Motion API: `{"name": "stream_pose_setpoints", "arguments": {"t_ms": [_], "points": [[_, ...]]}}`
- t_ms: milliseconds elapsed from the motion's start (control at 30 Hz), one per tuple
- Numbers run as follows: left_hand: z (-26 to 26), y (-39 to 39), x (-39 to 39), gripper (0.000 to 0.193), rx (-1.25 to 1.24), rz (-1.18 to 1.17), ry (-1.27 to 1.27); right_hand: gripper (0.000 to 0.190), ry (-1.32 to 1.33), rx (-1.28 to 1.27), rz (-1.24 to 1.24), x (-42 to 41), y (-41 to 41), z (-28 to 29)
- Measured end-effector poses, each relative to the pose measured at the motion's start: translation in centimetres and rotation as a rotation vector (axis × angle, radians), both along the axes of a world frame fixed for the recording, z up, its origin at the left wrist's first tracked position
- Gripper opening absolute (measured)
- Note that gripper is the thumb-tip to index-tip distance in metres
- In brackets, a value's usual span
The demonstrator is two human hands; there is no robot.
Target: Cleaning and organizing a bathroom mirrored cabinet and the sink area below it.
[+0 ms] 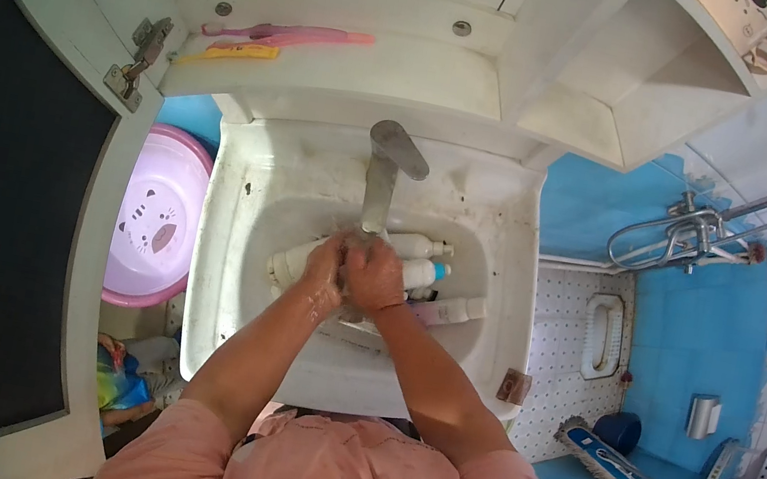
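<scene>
My left hand [325, 260] and my right hand [376, 272] are wet and close together under the spout of a metal faucet [380, 193]. Water splashes over them, and the blur hides whether anything is between them. Both are above the basin of a white ceramic sink [359, 388]. Several plastic bottles lie in the basin. A cream bottle [288, 262] is beside my left hand. Right of my hands are a white pump-style bottle [419, 247], a white bottle with a blue collar [420, 273] and a clear pinkish bottle [451, 312].
A cabinet shelf [425, 79] above the sink holds toothbrushes [296, 36] and a yellow tube [240, 52]. Its mirrored door [14, 216] hangs open at left. A pink basin [158, 224] and a person [128, 379] are beyond it. A soap bar [514, 387] rests on the sink's right rim.
</scene>
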State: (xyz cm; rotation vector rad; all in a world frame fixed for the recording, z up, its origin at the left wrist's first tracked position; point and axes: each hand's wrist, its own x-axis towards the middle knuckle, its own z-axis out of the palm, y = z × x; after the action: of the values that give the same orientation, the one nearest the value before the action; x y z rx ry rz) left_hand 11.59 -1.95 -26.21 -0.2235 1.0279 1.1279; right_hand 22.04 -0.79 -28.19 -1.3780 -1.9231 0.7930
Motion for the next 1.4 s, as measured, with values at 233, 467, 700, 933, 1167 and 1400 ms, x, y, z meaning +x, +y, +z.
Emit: {"name": "stream_pose_setpoints", "arguments": {"t_ms": [233, 467, 700, 933, 1167, 1400], "points": [[0.8, -0.7, -1.3, 0.036, 0.203, 0.103, -0.195, 0.030, 0.168, -0.474, -0.413, 2.0, 1.0, 0.6], [0.4, -1.3, -2.9, 0.047, 0.106, -0.130, -0.132, 0.018, 0.006, 0.365, 0.247, -1.9, -8.2, 9.1], [-2.0, -1.6, -0.1, 0.034, 0.867, -0.262, 0.973, 0.014, 0.082, 0.292, 0.104, -1.9, -3.9, 5.1], [0.3, -0.1, 1.7, 0.028, 0.126, -0.123, 0.059, 0.020, 0.009, -0.157, -0.301, 4.0, 1.3, 1.5], [2.5, 0.0, 0.6, 0.037, 0.132, -0.288, 0.049, 0.035, 0.687, -0.233, -0.323, 4.2, 4.2, 9.2], [4.4, -1.4, 0.8, 0.029, 0.255, -0.186, 0.138, 0.031, 0.463, -0.289, -0.059, 2.1, 6.0, 11.8]]}}
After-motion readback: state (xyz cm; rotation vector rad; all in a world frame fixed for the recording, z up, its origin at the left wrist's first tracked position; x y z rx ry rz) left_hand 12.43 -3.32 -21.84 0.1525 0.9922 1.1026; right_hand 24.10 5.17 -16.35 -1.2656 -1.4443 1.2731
